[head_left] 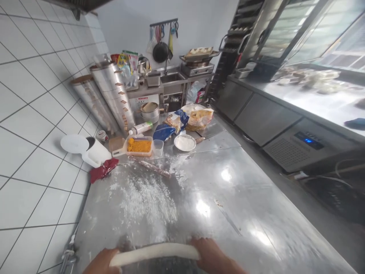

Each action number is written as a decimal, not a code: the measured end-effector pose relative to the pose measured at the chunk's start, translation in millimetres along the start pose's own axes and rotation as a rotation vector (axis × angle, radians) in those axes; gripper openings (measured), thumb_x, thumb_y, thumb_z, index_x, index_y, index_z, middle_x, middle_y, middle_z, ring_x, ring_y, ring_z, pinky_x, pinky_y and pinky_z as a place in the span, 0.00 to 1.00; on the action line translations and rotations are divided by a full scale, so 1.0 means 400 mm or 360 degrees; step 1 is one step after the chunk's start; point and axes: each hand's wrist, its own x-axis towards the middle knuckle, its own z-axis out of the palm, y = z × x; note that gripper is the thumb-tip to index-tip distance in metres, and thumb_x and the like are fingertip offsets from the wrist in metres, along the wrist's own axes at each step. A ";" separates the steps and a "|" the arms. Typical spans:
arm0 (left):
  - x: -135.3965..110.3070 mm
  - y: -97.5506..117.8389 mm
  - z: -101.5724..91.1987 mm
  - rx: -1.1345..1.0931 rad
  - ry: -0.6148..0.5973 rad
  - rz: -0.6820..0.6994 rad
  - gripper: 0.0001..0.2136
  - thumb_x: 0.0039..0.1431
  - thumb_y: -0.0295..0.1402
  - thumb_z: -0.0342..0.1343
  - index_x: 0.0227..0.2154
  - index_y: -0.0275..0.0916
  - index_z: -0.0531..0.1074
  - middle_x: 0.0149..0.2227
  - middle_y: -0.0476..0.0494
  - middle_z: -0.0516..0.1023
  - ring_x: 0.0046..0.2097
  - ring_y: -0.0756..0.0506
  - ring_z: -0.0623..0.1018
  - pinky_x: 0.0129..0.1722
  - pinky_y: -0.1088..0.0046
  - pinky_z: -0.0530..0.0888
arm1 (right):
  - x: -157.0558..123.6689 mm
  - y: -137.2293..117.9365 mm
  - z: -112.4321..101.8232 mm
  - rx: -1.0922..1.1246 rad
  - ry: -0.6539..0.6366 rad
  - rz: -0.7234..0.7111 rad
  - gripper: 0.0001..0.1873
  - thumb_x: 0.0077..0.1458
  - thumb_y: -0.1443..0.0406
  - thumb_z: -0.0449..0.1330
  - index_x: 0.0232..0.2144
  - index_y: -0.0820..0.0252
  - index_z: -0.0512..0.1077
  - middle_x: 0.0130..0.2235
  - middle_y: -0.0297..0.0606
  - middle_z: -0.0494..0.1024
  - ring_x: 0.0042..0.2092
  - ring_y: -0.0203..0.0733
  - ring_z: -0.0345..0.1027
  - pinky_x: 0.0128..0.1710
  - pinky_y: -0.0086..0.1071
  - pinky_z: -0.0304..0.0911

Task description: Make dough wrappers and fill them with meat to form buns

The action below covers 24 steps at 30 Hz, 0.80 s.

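Observation:
A long pale rope of dough (155, 252) stretches between my two hands at the near edge of the metal table. My left hand (103, 262) is closed round its left end. Round the right end is my right hand (209, 255), its fingers curled and partly blurred. The dough bows slightly upward in the middle; whether it touches the tabletop I cannot tell. Just beyond it, loose white flour (148, 201) is spread over the steel table (228, 228). A flour-dusted rolling pin (154, 168) lies farther back.
Behind the rolling pin stand a tub of orange filling (139, 146), a clear cup (157, 147) and a bowl of white powder (185, 142). A dark red cloth (104, 170) and a white lidded container (97, 152) sit by the tiled wall. Bags (173, 123) lie at the far end.

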 end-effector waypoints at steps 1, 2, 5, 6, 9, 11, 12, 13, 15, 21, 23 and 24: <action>0.002 -0.009 0.009 -0.0088 0.0079 0.0036 0.22 0.52 0.54 0.59 0.47 0.52 0.81 0.49 0.45 0.84 0.53 0.34 0.81 0.57 0.57 0.77 | -0.009 -0.006 0.005 0.0018 0.0013 0.0008 0.21 0.48 0.67 0.55 0.42 0.51 0.80 0.43 0.45 0.85 0.47 0.59 0.79 0.49 0.49 0.69; 0.005 -0.011 0.019 -0.0181 0.0139 0.0065 0.23 0.54 0.56 0.57 0.48 0.51 0.81 0.51 0.44 0.83 0.53 0.35 0.81 0.55 0.59 0.78 | -0.018 -0.014 0.008 0.0038 0.0023 0.0019 0.22 0.49 0.68 0.55 0.45 0.51 0.80 0.46 0.46 0.84 0.50 0.59 0.79 0.52 0.49 0.69; 0.017 0.030 0.054 -0.0442 0.0317 0.0173 0.27 0.60 0.59 0.51 0.50 0.48 0.81 0.49 0.39 0.82 0.47 0.38 0.82 0.48 0.64 0.81 | -0.032 -0.069 0.006 0.0179 0.0061 0.0004 0.29 0.47 0.66 0.62 0.54 0.52 0.78 0.60 0.50 0.78 0.64 0.63 0.69 0.64 0.52 0.61; 0.018 0.058 0.065 -0.0495 0.0396 0.0233 0.26 0.61 0.59 0.51 0.49 0.47 0.81 0.47 0.38 0.82 0.46 0.38 0.83 0.47 0.65 0.81 | -0.028 -0.099 0.001 0.0280 0.0091 -0.0025 0.30 0.48 0.64 0.64 0.56 0.52 0.77 0.62 0.51 0.76 0.65 0.63 0.66 0.65 0.51 0.60; 0.009 0.159 0.088 -0.0614 0.0653 0.0337 0.21 0.63 0.55 0.54 0.43 0.45 0.80 0.42 0.40 0.82 0.44 0.41 0.83 0.45 0.68 0.81 | 0.022 -0.228 -0.019 0.0785 0.0203 -0.0151 0.21 0.63 0.53 0.57 0.54 0.53 0.76 0.57 0.49 0.78 0.57 0.56 0.72 0.59 0.46 0.65; -0.004 0.220 0.091 -0.0730 0.0773 0.0319 0.20 0.63 0.54 0.55 0.44 0.44 0.78 0.41 0.41 0.83 0.40 0.43 0.82 0.39 0.71 0.80 | 0.079 -0.321 -0.024 0.1234 0.0173 -0.0260 0.25 0.69 0.47 0.49 0.49 0.55 0.78 0.49 0.46 0.80 0.51 0.52 0.73 0.55 0.44 0.66; -0.011 0.244 0.090 -0.0778 0.0835 0.0332 0.19 0.63 0.54 0.56 0.45 0.44 0.77 0.41 0.41 0.83 0.39 0.44 0.82 0.38 0.72 0.80 | 0.109 -0.362 -0.021 0.1410 0.0114 -0.0323 0.28 0.69 0.44 0.47 0.43 0.56 0.78 0.45 0.44 0.80 0.47 0.50 0.72 0.51 0.43 0.67; -0.016 0.262 0.086 -0.0809 0.0910 0.0366 0.18 0.64 0.52 0.56 0.45 0.44 0.76 0.42 0.41 0.83 0.40 0.44 0.82 0.38 0.73 0.80 | 0.138 -0.396 -0.015 0.1480 0.0078 -0.0342 0.31 0.68 0.41 0.47 0.37 0.57 0.78 0.39 0.41 0.79 0.41 0.47 0.70 0.47 0.40 0.67; -0.023 0.281 0.076 -0.0810 0.1081 0.0472 0.15 0.65 0.49 0.57 0.45 0.44 0.76 0.46 0.39 0.82 0.46 0.43 0.82 0.45 0.72 0.80 | 0.184 -0.440 0.006 0.1606 0.0001 -0.0315 0.36 0.67 0.37 0.45 0.27 0.57 0.74 0.29 0.37 0.73 0.33 0.42 0.66 0.37 0.36 0.65; -0.010 0.275 0.064 -0.0549 0.1234 0.0522 0.13 0.68 0.40 0.54 0.51 0.44 0.74 0.50 0.36 0.81 0.52 0.40 0.82 0.49 0.65 0.81 | 0.213 -0.462 0.054 0.1879 -0.0183 -0.0141 0.37 0.66 0.36 0.45 0.22 0.57 0.68 0.20 0.34 0.66 0.24 0.38 0.61 0.25 0.32 0.56; -0.001 0.273 0.069 -0.0457 0.1208 0.0560 0.13 0.69 0.37 0.52 0.52 0.45 0.73 0.50 0.37 0.82 0.51 0.40 0.82 0.49 0.64 0.82 | 0.208 -0.468 0.053 0.1925 -0.0196 -0.0125 0.36 0.67 0.37 0.45 0.22 0.57 0.68 0.21 0.34 0.67 0.24 0.37 0.62 0.26 0.32 0.56; 0.005 0.274 0.073 -0.0424 0.1201 0.0589 0.12 0.69 0.36 0.51 0.51 0.45 0.73 0.49 0.37 0.82 0.51 0.41 0.83 0.49 0.64 0.82 | 0.207 -0.472 0.051 0.1940 -0.0187 -0.0121 0.36 0.67 0.38 0.45 0.22 0.57 0.67 0.21 0.34 0.67 0.25 0.37 0.62 0.26 0.32 0.57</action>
